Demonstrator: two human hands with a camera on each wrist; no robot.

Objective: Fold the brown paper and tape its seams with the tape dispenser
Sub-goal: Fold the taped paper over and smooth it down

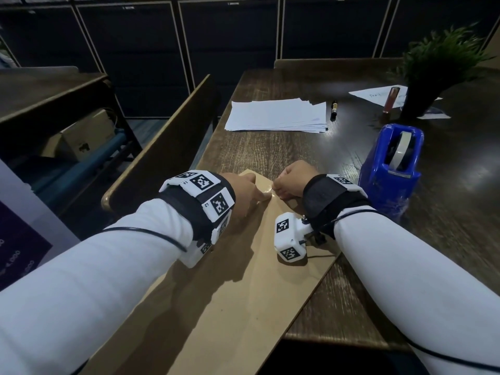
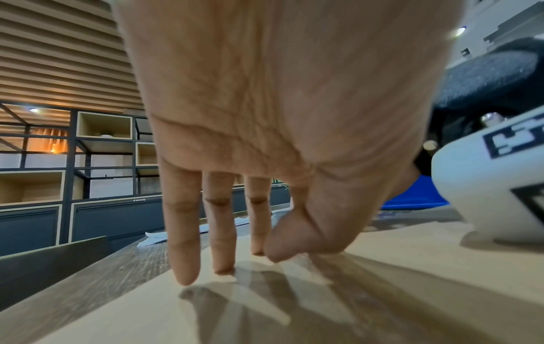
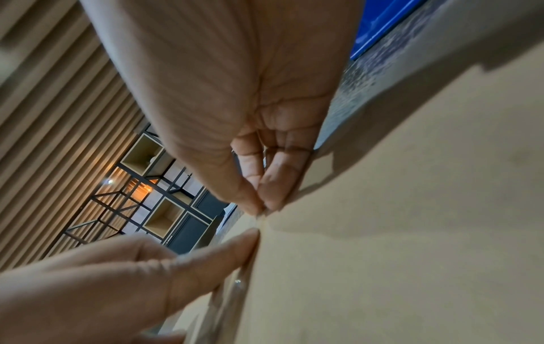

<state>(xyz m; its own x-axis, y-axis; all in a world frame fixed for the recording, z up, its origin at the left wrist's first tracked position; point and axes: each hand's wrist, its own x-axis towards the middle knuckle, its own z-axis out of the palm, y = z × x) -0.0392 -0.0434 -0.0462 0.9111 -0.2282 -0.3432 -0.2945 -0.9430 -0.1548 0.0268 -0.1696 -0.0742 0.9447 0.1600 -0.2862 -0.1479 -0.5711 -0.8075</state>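
Observation:
The folded brown paper (image 1: 243, 280) lies as a long strip on the dark wooden table (image 1: 351, 299), running from the near edge to the middle. At its far end my left hand (image 1: 257, 193) presses straight fingers (image 2: 182, 267) and thumb down on the paper (image 2: 382, 291). My right hand (image 1: 278, 189) pinches the end of a clear tape strip (image 1: 270, 191) between thumb and fingers (image 3: 276, 190). In the right wrist view the tape (image 3: 240, 279) runs along the paper (image 3: 382, 256), under a left fingertip. The blue tape dispenser (image 1: 392, 169) stands right of my right hand.
A stack of white sheets (image 1: 278, 116), a pen (image 1: 334, 110), a reddish tube (image 1: 389, 100) and a potted plant (image 1: 433, 74) sit at the table's far side. A wooden chair back (image 1: 162, 147) stands left of the table. The paper overhangs the near edge.

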